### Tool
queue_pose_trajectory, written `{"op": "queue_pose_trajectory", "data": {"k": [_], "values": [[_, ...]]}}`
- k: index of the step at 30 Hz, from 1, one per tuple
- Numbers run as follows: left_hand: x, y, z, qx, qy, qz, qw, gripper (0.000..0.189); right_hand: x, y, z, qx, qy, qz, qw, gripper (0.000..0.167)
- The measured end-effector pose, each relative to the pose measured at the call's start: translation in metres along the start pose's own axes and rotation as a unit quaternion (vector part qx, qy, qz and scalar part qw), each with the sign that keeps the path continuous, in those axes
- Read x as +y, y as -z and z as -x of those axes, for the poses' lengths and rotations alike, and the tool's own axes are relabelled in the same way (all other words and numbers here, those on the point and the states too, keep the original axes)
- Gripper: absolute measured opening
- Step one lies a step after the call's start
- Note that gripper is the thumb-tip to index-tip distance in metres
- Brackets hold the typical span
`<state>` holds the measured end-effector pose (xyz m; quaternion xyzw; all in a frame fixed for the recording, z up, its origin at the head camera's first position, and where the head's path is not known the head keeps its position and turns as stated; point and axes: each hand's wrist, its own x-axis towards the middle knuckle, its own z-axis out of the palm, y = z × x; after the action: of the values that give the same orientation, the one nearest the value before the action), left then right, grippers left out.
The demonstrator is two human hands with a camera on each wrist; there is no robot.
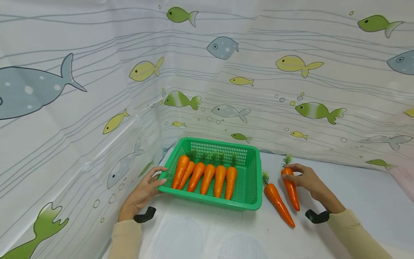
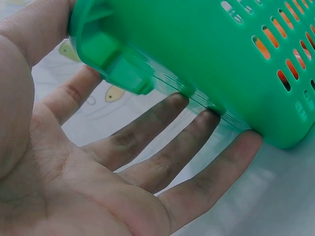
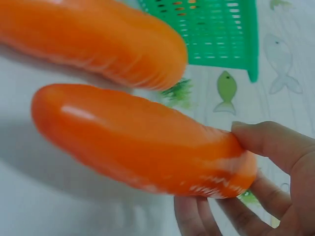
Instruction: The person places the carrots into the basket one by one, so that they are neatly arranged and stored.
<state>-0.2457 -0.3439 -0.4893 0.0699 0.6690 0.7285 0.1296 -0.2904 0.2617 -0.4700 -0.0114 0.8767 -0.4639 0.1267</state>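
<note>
In the head view a green plastic basket [image 1: 210,203] stands at the middle with several orange carrots [image 1: 208,179] lying side by side in its left and centre part, green tops toward the back. My left hand [image 1: 145,190] holds its left rim: thumb over the edge, other fingertips against the outer wall [image 2: 162,44]. To the right of the basket, my right hand [image 1: 305,180] grips a carrot [image 1: 292,194] near its leafy end, thumb on one side and fingers on the other. Another carrot [image 1: 279,205] lies between that one and the basket, its narrow end toward me.
A white table surface [image 1: 181,237] lies under everything. Sheets printed with fish [image 1: 223,48] rise at the back and along the left, close to my left hand. A dark band with a small device [image 1: 318,217] sits on each wrist.
</note>
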Motion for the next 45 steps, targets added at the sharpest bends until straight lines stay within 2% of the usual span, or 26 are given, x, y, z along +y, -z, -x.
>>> {"op": "queue_pose_trajectory", "data": {"k": [6, 15, 33, 38, 45], "values": [[0.000, 0.000, 0.001, 0.003, 0.003, 0.005, 1.0000, 0.047, -0.004, 0.006, 0.002, 0.016, 0.016, -0.032, 0.9992, 0.068], [0.001, -0.001, 0.000, 0.000, 0.008, 0.002, 1.0000, 0.048, -0.006, 0.008, 0.003, 0.018, 0.042, -0.079, 0.9958, 0.071], [-0.001, 0.001, -0.002, -0.003, -0.002, -0.003, 1.0000, 0.046, -0.037, 0.008, 0.005, 0.015, 0.044, -0.127, 0.9908, 0.068], [-0.003, 0.003, -0.003, -0.003, -0.005, -0.003, 1.0000, 0.047, -0.047, 0.006, 0.005, 0.006, 0.056, -0.149, 0.9872, 0.063], [-0.003, 0.002, -0.002, -0.004, -0.006, 0.003, 1.0000, 0.048, -0.060, 0.002, 0.003, 0.001, 0.056, -0.176, 0.9828, 0.066]]}}
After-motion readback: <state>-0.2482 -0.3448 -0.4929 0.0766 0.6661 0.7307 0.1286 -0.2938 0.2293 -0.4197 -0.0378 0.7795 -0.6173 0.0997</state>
